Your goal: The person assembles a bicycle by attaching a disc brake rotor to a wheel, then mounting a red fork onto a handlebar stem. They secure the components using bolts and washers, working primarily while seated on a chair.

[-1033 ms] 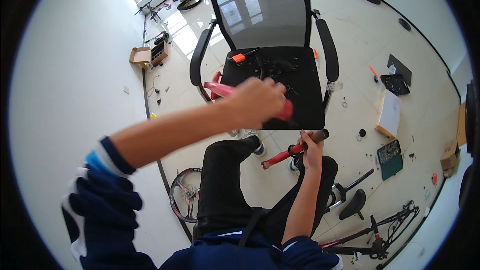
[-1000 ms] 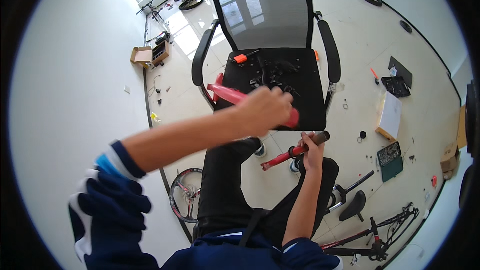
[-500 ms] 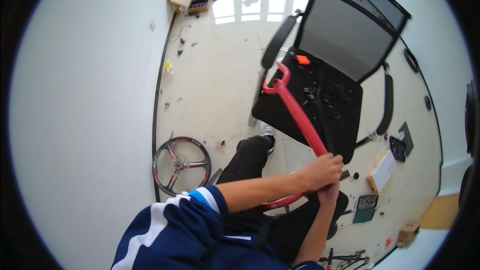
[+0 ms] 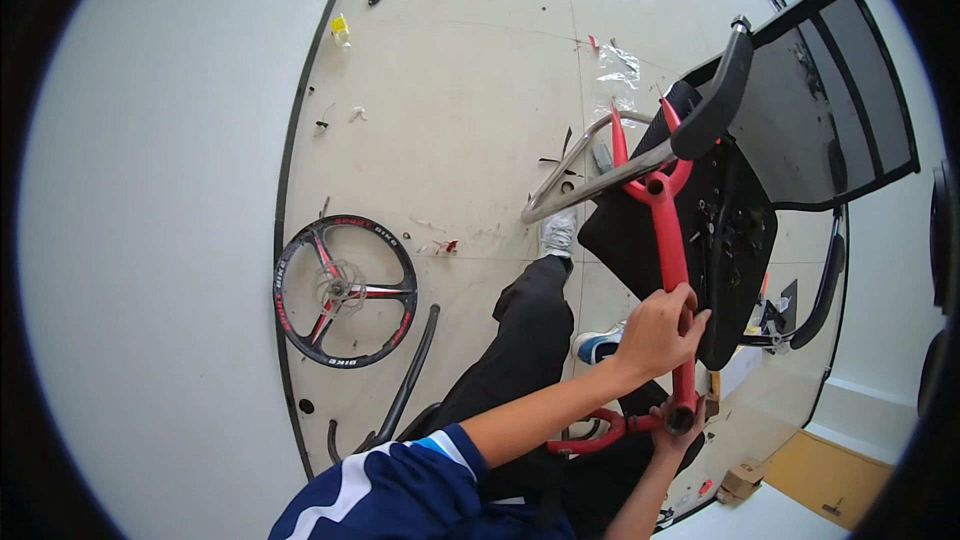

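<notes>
Left hand (image 4: 658,330) fingers curl round the red frame (image 4: 668,250) at mid-tube, forearm stretched up from the blue sleeve (image 4: 400,485). Right hand (image 4: 678,435) clasps the frame's lower end (mostly hidden). The frame rises over the chair (image 4: 740,230); a wheel (image 4: 345,290) lies well left.

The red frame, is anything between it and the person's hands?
No. The left hand is wrapped right round the red frame, touching it. The right hand meets the frame's lower end from below. Nothing sits between them. The frame's forked top lies against the black chair.
</notes>
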Tool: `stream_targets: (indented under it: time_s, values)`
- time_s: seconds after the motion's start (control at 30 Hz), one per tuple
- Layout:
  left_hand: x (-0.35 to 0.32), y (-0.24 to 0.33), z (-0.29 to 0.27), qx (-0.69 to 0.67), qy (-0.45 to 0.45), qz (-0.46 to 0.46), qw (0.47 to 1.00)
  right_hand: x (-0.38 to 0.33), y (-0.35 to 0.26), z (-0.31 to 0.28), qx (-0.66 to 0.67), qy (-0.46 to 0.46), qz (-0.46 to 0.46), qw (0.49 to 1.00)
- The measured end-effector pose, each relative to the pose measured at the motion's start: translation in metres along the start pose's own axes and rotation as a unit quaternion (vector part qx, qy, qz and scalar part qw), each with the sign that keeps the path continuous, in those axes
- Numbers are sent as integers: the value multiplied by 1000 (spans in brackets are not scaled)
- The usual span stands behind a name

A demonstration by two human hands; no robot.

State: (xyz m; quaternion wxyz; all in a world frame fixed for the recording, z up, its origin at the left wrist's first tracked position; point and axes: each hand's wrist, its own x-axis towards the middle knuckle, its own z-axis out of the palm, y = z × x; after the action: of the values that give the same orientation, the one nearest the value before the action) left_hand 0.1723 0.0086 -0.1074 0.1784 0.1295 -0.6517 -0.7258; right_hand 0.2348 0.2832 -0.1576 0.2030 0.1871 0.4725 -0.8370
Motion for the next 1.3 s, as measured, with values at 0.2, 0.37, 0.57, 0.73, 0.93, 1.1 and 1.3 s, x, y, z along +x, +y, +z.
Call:
stream_targets:
  time_s: [0.2, 0.37, 0.57, 0.73, 0.93, 1.1, 1.3]
  values:
    - [1, -31, 5, -88, 17, -168, 982, 5, -3, -10, -1, 185, -13, 983]
    - [17, -42, 17, -158, -60, -223, 960, 8, -3, -18, 15, 167, -1, 986]
    - [15, -31, 35, -205, -129, -149, 959, 7, 5, -51, 63, 104, -7, 993]
    - [11, -3, 56, -170, -228, -101, 953, -4, 22, -53, 124, 61, -36, 990]
    - [-13, 28, 97, -274, -276, -66, 919, -40, 22, -68, 110, 69, -150, 980]
    - [-27, 81, 123, -391, -270, -92, 875, -58, -7, -67, 103, 137, -209, 963]
    - [-27, 163, 94, -522, -231, -42, 820, -74, -64, -36, 138, 145, -271, 942]
